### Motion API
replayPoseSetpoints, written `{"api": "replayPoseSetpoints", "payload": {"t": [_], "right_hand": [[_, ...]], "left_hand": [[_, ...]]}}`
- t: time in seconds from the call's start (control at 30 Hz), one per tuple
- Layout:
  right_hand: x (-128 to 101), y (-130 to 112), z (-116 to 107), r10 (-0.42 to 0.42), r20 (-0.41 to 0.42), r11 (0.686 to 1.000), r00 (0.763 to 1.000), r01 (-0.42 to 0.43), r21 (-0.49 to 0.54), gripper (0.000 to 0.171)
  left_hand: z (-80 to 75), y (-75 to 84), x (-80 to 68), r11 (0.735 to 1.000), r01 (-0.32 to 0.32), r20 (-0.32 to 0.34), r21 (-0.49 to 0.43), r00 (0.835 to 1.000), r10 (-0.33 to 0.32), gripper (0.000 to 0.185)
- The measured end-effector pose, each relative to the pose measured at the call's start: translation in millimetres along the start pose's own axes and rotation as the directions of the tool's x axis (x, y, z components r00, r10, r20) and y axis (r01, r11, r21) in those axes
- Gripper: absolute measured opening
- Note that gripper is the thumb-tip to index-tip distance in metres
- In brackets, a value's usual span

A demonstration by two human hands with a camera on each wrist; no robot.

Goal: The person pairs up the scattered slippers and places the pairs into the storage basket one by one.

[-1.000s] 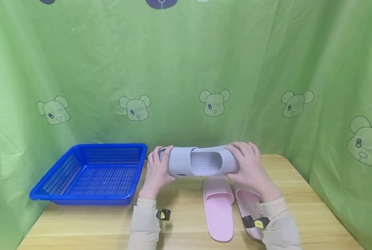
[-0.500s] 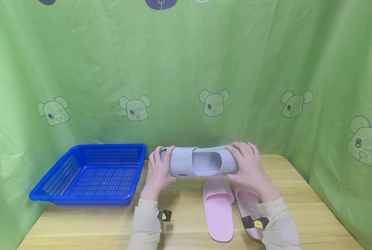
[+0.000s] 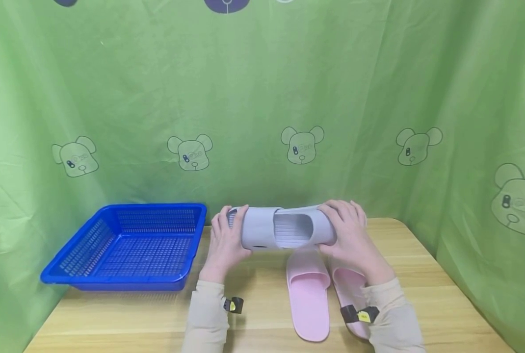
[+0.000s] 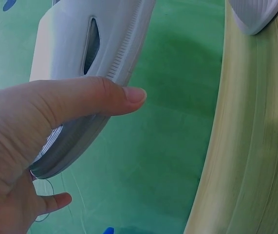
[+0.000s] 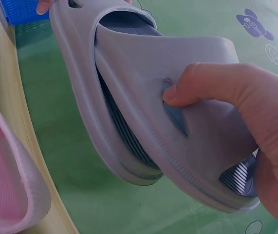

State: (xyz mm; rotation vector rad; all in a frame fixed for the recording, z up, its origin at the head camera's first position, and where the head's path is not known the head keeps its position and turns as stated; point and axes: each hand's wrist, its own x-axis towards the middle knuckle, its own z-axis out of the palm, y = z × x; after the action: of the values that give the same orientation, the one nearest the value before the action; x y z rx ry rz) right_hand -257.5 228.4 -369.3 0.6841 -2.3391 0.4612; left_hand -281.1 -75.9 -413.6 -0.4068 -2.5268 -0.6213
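Note:
Two grey slide slippers are held sideways above the table, nested into each other toe outward. My left hand (image 3: 224,245) grips the toe end of the left grey slipper (image 3: 259,229), its thumb across the underside edge in the left wrist view. At the other end, my right hand (image 3: 353,240) grips the right grey slipper (image 3: 325,228); in the right wrist view the thumb presses on the slit in its strap (image 5: 197,48). The heel of one slips inside the other's opening. Below them lie a pink slipper (image 3: 310,304) and a second pink slipper (image 3: 350,282), partly hidden by my right wrist.
A blue plastic basket (image 3: 125,285) stands on the left of the wooden table (image 3: 253,328). Behind and at both sides hangs a green curtain (image 3: 245,88) with printed bear heads.
My left hand has moved slightly right with the left grey slipper, so the two grey slippers overlap a little more. The right hand stays nearly still.

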Motion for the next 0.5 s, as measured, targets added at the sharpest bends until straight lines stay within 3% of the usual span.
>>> {"api": "replayPoseSetpoints", "payload": {"t": [0.27,0.5], "right_hand": [[0.2,1.8,3.1,-0.006,-0.028,0.999,1.0,0.007,0.037,0.083],[1.1,1.6,5.9,-0.027,-0.054,0.999,0.998,0.029,0.046,0.083]], "left_hand": [[1.9,3.7,0.5,1.0,-0.023,-0.01,0.015,1.0,0.023,0.118],[3.2,4.1,-0.3,0.999,-0.048,-0.057,0.025,0.997,0.049,0.118]]}}
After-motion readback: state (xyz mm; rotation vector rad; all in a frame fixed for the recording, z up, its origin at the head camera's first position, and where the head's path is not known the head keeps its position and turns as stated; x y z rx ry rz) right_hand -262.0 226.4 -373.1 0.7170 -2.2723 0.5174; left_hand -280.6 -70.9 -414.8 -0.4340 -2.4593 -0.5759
